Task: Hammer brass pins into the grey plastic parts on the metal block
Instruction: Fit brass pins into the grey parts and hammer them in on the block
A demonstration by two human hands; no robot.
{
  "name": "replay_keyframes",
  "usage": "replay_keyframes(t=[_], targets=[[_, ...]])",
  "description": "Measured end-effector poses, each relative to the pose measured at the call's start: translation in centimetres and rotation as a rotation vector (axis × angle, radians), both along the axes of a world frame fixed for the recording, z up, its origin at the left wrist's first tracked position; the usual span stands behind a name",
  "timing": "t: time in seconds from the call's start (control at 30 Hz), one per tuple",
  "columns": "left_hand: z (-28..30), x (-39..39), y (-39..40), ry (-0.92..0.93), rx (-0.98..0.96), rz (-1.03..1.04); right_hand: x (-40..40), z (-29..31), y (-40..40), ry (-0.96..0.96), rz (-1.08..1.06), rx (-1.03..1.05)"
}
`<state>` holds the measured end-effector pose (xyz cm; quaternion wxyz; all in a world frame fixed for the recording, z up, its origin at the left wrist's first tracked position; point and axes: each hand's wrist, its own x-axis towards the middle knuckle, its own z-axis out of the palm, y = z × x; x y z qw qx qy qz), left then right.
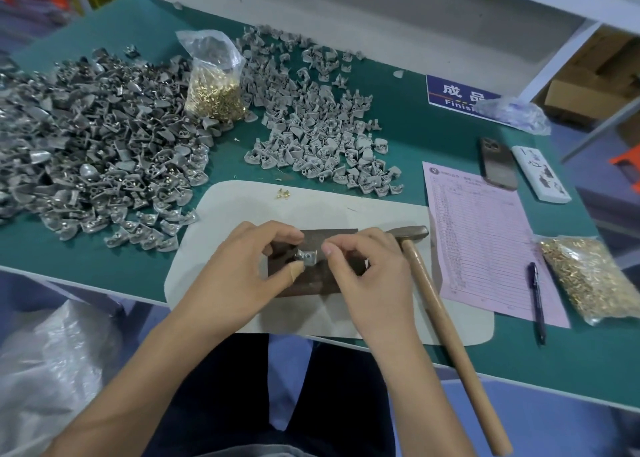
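A small grey plastic part [307, 256] sits on the dark metal block [313, 280], which lies on a pale mat [311, 204]. My left hand [242, 269] pinches the part between thumb and forefinger. My right hand [367, 269] hovers just right of it with curled fingers, thumb and forefinger tips pressed together; whether a pin is between them cannot be seen. A hammer [443, 314] with a wooden handle lies on the mat to the right of the block, apart from both hands. Two or three loose brass pins [283, 193] rest on the mat's far edge.
A large pile of grey parts with pins [97, 138] fills the left of the green table; a lighter pile [311, 124] lies at centre back. Bags of brass pins [214, 86] [588, 276], a pink form [485, 238], a pen [538, 301], a phone [498, 162] sit around.
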<state>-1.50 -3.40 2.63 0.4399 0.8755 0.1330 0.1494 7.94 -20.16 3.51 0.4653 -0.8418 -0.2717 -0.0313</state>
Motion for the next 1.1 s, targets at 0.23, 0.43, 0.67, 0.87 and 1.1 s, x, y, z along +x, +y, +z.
replay_keyframes(t=[0.23, 0.43, 0.67, 0.87, 1.1], targets=[[0.2, 0.5, 0.0, -0.037, 0.043, 0.007, -0.6, 0.7, 1.6, -0.271, 0.108, -0.274], [-0.1, 0.4, -0.1, -0.024, 0.1, 0.067, 0.0, 1.7, 1.3, -0.329, 0.194, -0.377], [-0.4, 0.4, -0.2, -0.029, 0.112, 0.105, 0.4, 4.3, 2.0, -0.371, 0.325, -0.616], [0.1, 0.2, 0.1, 0.001, 0.141, 0.117, 0.3, 4.5, 1.7, -0.374, 0.359, -0.663], [0.0, 0.2, 0.2, 0.025, 0.166, 0.103, 0.9, 4.4, 1.0, -0.161, 0.282, -0.565]])
